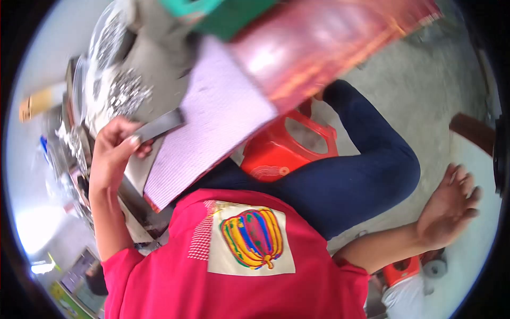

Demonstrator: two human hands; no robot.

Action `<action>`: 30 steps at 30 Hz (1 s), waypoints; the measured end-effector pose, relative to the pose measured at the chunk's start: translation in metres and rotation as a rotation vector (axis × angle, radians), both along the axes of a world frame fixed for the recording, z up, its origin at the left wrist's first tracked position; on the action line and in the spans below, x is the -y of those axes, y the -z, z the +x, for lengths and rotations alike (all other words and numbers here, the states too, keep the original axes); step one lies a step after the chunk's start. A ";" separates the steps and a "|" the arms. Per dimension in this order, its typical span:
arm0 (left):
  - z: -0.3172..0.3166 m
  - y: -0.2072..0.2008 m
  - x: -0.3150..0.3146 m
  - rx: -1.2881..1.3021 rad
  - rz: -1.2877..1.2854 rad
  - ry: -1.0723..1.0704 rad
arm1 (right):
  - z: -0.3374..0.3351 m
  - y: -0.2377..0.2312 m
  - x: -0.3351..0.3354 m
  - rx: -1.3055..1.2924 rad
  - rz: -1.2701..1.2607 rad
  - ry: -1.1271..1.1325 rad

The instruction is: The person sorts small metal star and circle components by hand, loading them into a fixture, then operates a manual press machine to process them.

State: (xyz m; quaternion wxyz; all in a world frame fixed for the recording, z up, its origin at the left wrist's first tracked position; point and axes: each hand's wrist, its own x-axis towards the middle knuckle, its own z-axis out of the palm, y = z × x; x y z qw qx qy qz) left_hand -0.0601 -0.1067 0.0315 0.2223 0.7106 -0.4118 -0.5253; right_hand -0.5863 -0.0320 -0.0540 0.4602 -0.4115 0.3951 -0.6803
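My left hand (119,139) grips one end of a flat dark grey bar (160,125), thumb on top and fingers underneath. The bar's other end reaches over the edge of a lilac ribbed mat (223,98), and I cannot tell if it touches the mat. A heap of small shiny silver pieces (126,93) lies just beyond this hand. My right hand (449,210) is held out to the far right, away from the work surface, fingers apart and slightly curled, with nothing in it.
A glossy reddish-brown board (319,45) extends beyond the mat, with a green container (234,18) at its far left. A clear bag of silver pieces (109,37) stands at the upper left. Below the mat is a red plastic stool (276,151), beside my bent leg (366,165).
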 end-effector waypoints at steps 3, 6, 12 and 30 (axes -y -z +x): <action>0.020 0.016 -0.003 -0.136 0.014 -0.010 | 0.037 -0.007 -0.002 -0.107 0.046 -0.196; 0.022 0.019 -0.005 -0.170 0.009 -0.025 | 0.059 -0.019 -0.003 -0.269 0.132 -0.154; 0.022 0.020 -0.006 -0.285 0.001 -0.009 | 0.082 -0.049 0.009 -0.489 0.063 -0.142; 0.029 0.032 -0.009 -0.212 -0.106 0.070 | 0.162 -0.078 0.026 -0.740 0.049 -0.232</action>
